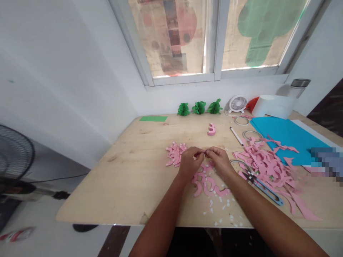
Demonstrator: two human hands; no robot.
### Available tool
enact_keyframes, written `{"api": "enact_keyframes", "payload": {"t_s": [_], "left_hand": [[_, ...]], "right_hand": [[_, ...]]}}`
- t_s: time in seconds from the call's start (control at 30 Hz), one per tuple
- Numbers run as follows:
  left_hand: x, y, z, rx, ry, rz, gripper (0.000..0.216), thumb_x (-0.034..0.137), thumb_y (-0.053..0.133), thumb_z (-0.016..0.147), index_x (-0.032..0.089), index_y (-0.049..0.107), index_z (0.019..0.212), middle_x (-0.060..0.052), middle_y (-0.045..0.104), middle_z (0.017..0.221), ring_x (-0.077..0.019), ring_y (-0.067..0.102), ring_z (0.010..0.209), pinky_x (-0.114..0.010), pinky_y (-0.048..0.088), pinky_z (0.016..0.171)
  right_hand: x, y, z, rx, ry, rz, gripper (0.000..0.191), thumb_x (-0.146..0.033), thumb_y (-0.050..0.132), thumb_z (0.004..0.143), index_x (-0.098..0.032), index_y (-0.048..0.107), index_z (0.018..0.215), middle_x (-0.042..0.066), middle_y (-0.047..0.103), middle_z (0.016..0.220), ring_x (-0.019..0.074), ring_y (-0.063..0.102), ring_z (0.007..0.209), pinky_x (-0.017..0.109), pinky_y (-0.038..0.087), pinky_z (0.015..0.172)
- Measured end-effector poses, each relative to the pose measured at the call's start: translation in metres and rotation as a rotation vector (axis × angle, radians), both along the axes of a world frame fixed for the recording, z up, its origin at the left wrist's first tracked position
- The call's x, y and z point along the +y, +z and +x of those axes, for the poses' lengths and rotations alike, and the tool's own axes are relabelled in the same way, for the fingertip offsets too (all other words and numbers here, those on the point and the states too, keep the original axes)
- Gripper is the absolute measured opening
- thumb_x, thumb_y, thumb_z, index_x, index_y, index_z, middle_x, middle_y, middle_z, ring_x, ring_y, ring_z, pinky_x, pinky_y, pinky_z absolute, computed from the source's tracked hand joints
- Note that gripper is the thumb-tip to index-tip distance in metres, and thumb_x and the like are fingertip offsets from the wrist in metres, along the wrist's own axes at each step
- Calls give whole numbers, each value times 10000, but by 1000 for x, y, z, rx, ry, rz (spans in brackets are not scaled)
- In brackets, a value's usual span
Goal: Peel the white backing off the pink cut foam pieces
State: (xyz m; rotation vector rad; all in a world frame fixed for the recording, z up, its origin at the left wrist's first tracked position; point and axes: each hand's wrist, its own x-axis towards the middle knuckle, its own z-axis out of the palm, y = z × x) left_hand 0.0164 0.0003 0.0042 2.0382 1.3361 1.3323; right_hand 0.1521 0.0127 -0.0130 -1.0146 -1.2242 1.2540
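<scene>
My left hand point(190, 160) and my right hand point(218, 160) meet above the wooden table, fingertips pinched together. Between them is a small pink paper piece, mostly hidden by the fingers. Several curved pink paper cutouts point(209, 185) with small white patches lie just below the hands. Left of my left hand sits a cluster of pink curved pieces point(174, 153). Beyond the hands, one pink curved shape point(211, 129) lies by itself. Tiny white scraps point(227, 203) are scattered near the table's front edge.
Right of my hands are a heap of pink paper offcuts point(270, 164), blue-handled scissors point(268, 191), tape rolls point(252, 135), a pen point(236, 136) and blue sheets point(292, 137). Green paper figures point(198, 107), a green strip point(153, 118) and a small fan point(238, 104) stand or lie toward the wall.
</scene>
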Motion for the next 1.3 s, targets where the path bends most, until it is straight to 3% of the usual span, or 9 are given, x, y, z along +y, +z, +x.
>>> {"api": "enact_keyframes", "payload": {"t_s": [0.43,0.63,0.73,0.97,1.3], "left_hand": [[-1,1,1,-58,-20,-40,135,121,529,692,155,651,739,-20,639,675,-116,564,633,-235,449,624],[0,0,1,-198,-35,-154,105,176,543,706,149,644,716,-16,646,668,-118,570,626,-226,456,600],[1,0,1,-314,-42,-233,105,221,569,695,142,639,696,-11,635,646,-118,566,604,-220,454,567],[3,3,2,-531,-70,-355,145,274,614,654,129,624,651,-7,610,603,-111,548,570,-217,444,536],[2,7,1,-570,-94,-368,163,283,615,656,123,620,626,-17,599,588,-110,540,575,-229,448,569]], "right_hand": [[-2,2,0,-10,-4,-2,104,-258,582,663,-162,601,628,-21,573,590,116,496,565,235,364,570],[-1,2,1,-115,-26,37,139,-291,560,690,-162,607,672,-6,590,615,138,521,589,250,385,573],[-6,9,2,-283,-112,157,134,-286,537,718,-173,576,659,-7,559,595,142,506,583,256,386,568],[-16,21,1,-690,-298,614,83,-213,512,767,-194,592,759,38,611,732,184,541,735,321,380,727],[-17,21,1,-876,-316,769,162,-240,482,845,-191,636,832,61,656,774,196,562,784,340,350,740]]}}
